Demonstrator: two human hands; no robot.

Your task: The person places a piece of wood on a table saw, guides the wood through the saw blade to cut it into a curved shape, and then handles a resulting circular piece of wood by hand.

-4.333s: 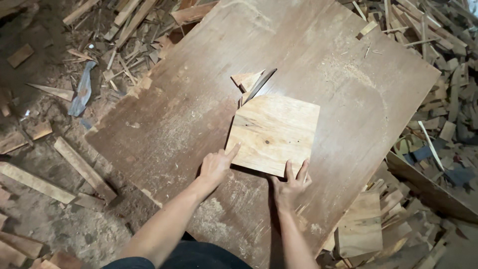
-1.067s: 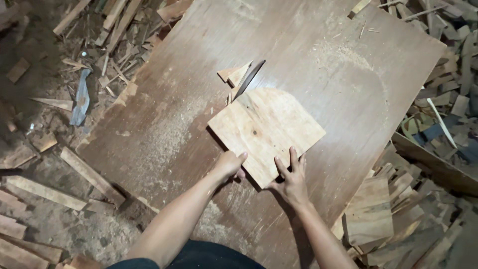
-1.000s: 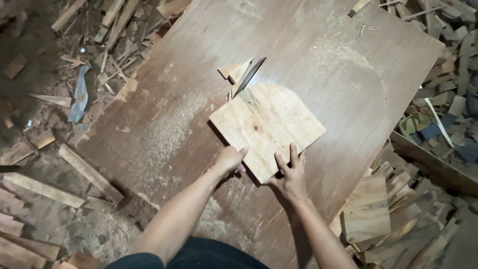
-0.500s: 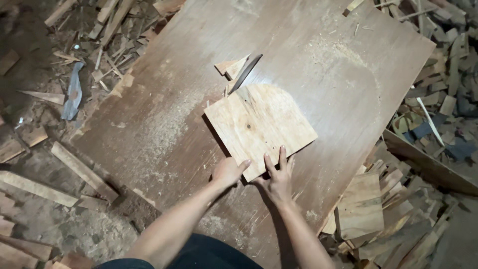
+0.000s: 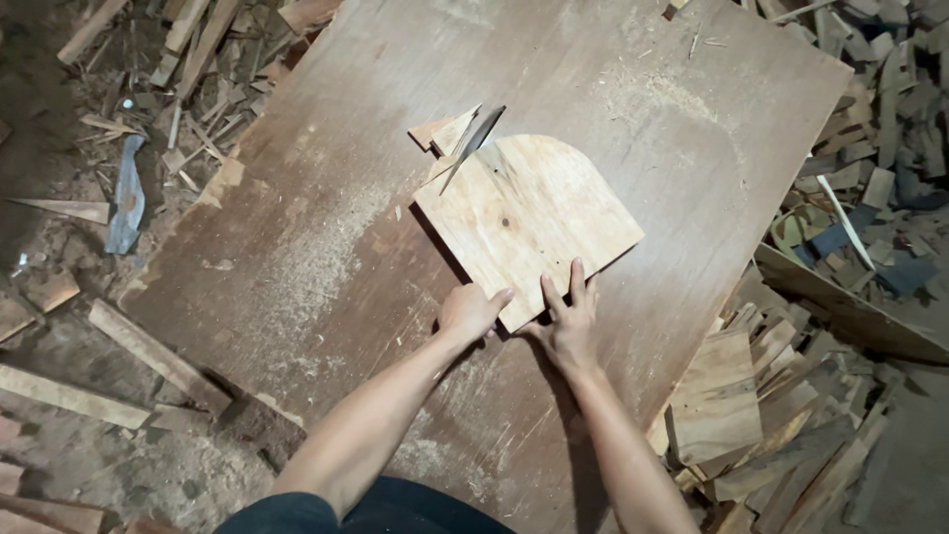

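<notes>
Broadly, the brown desk [image 5: 326,247] carries a pale board [image 5: 529,222] with one rounded corner, its far edge at the saw blade [image 5: 473,146]. Left hand [image 5: 471,311] curls on the near corner; right hand [image 5: 567,318] lies flat, fingers [image 5: 576,282] spread. Best to keep both well behind the blade, feeding slowly.

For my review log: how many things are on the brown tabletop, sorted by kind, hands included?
Pale wooden board with one rounded corner: 1
Small triangular wooden offcuts by the blade: 2
Saw blade standing up through the tabletop: 1
Hands on the board's near corner, left hand and right hand: 2
Total: 6
</notes>
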